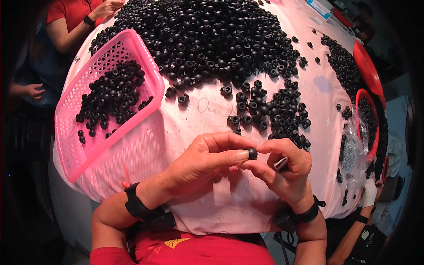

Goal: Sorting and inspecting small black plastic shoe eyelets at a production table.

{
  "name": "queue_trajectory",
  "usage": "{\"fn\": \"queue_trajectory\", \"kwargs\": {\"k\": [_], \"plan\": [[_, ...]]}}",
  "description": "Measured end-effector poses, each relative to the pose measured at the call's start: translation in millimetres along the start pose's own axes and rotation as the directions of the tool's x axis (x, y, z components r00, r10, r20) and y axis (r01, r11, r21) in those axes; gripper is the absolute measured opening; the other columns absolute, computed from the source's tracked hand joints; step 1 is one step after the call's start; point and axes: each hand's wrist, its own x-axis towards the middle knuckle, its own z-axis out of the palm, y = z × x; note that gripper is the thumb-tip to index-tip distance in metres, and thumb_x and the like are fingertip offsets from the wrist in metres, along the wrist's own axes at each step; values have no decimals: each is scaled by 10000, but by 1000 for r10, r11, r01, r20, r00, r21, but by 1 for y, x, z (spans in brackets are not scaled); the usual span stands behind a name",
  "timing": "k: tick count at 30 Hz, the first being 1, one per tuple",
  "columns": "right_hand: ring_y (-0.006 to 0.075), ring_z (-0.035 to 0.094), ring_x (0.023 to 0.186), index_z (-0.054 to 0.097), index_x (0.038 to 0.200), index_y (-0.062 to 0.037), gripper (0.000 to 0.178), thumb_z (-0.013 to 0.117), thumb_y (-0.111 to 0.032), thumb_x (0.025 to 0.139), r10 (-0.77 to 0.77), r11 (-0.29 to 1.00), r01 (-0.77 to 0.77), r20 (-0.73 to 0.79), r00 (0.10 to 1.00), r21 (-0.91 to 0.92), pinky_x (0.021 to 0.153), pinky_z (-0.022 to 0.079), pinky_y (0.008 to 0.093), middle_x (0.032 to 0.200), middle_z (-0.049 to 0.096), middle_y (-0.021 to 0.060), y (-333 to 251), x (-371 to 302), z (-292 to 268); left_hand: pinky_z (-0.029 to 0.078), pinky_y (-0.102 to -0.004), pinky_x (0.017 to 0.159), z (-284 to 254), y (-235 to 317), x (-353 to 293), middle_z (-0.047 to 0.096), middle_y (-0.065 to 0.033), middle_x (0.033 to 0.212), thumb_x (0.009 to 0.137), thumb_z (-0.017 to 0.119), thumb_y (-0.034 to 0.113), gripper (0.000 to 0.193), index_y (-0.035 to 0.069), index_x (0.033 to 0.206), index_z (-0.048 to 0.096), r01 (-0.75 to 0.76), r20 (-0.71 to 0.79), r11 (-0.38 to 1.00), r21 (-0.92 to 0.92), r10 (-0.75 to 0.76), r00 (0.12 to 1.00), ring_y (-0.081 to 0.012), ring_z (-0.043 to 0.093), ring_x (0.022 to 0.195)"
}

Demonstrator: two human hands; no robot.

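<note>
Above the near part of the table, my left hand (pixel 194 161) pinches a small round black piece (pixel 252 153) between thumb and fingers. My right hand (pixel 293 165) is closed right beside it, thumb and forefinger tips at the piece's right side. A thin, flat tool (pixel 281 163) with a light edge sticks out from the curled fingers of my right hand; the rest of it is hidden in the palm. Just beyond my hands lies a loose group of similar hollow black pieces (pixel 278 110). A far larger pile (pixel 207 39) of them covers the back of the table.
A pink perforated basket (pixel 108 143) with more black pieces stands on the left. At the right are a clear plastic bag (pixel 353 150), a red tray (pixel 376 132) and another pile of pieces. Other people's arms (pixel 70 33) show at the far left and lower right.
</note>
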Motion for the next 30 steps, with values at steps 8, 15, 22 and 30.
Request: {"fn": "queue_trajectory", "kwargs": {"k": [8, 15, 22, 30], "plan": [[54, 573, 545, 679, 1032, -60, 348, 815, -33, 714, -22, 993, 18, 36, 999, 121, 482, 433, 186, 853, 707, 71, 3, 0, -3, 476, -158, 647, -3, -1, 1, 649, -20, 988, 944, 609, 182, 277, 36, 1179, 599, 49, -11, 996, -68, -50, 999, -43, 597, 781], [57, 590, 545, 686, 1032, -55, 335, 808, -26, 722, -16, 988, 12, 24, 1000, 153, 466, 432, 197, 808, 705, 55, 3, -1, -1, 476, -168, 688, 1, 0, 1, 646, -26, 990, 920, 630, 127, 277, 32, 1179, 596, 87, -29, 992, -91, -90, 996, -36, 579, 812], [160, 590, 497, 691, 1044, -82, 405, 780, 8, 660, -287, 954, 288, 29, 958, -84, 445, 433, 252, 636, 608, 52, 8, -3, -4, 485, -187, 732, -6, -2, 1, 645, -30, 990, 917, 628, 112, 296, 28, 1197, 586, 82, 21, 990, -115, -80, 997, -56, 586, 829], [153, 572, 473, 684, 966, -81, 338, 778, -8, 649, -307, 944, 310, 39, 951, -113, 436, 422, 256, 587, 576, 37, 0, -2, -1, 504, -219, 756, -4, -6, 2, 636, -48, 1025, 911, 633, 113, 292, 33, 1186, 572, 63, -22, 985, -162, -67, 997, -90, 603, 856]]}}
